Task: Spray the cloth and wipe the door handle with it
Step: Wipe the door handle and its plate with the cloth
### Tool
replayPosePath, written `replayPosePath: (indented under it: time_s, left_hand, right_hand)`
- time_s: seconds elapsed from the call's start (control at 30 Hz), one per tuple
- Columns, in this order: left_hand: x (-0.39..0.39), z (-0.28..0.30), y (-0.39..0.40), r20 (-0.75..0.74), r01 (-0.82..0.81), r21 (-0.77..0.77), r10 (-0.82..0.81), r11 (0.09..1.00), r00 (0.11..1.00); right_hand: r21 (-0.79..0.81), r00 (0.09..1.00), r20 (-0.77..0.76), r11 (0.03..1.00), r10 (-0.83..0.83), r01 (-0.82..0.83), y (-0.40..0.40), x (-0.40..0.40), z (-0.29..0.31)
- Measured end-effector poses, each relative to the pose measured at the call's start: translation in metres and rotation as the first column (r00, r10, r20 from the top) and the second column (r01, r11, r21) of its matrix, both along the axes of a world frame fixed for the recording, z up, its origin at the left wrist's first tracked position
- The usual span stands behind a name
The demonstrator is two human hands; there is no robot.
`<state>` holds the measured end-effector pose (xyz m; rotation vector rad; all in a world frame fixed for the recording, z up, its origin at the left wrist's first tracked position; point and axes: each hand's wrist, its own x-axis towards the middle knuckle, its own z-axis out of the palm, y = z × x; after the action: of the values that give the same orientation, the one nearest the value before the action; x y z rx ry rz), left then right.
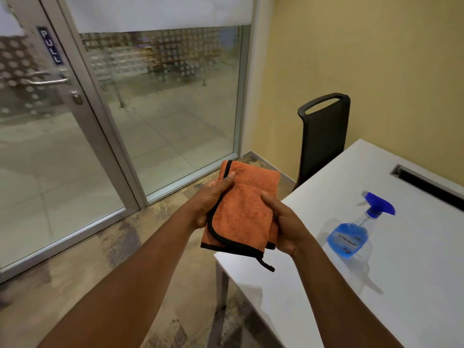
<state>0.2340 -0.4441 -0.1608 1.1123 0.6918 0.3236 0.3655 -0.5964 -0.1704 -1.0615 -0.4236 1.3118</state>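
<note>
In the middle of the frame, two hands hold an orange cloth [244,209] with a black edge. It is folded and held up in the air, just past the near corner of the white desk [414,285]. The left hand [211,204] grips its left side, thumb on top and fingers curled under. The right hand [283,222] grips its right side the same way. A spray bottle [356,232] with blue liquid stands on the desk at the right, apart from the hands. The door handle [47,80] is at the upper left, on a glass door. A black chair [324,136] stands behind the desk.
</note>
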Motion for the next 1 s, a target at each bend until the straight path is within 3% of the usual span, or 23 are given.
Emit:
replayPosePath:
  time_s: [0.3, 0.53, 1.0]
  left_hand:
    - [-0.085, 0.01, 0.056, -0.049, -0.101, 0.094, 0.105, 0.991, 0.993]
    - [-0.143, 0.018, 0.098, -0.109, -0.136, 0.227, 0.164, 0.964, 0.98]
    - [-0.248, 0.01, 0.2, -0.083, -0.324, 0.178, 0.342, 0.929, 0.936]
  right_hand:
    - [0.0, 0.997, 0.004, 0.997, -0.083, 0.083, 0.067, -0.084, 0.007]
    - [0.039, 0.998, -0.032, 0.998, -0.052, 0.053, 0.12, -0.147, 0.013]
    - [0.025, 0.995, -0.088, 0.999, -0.043, 0.046, 0.232, -0.23, 0.011]
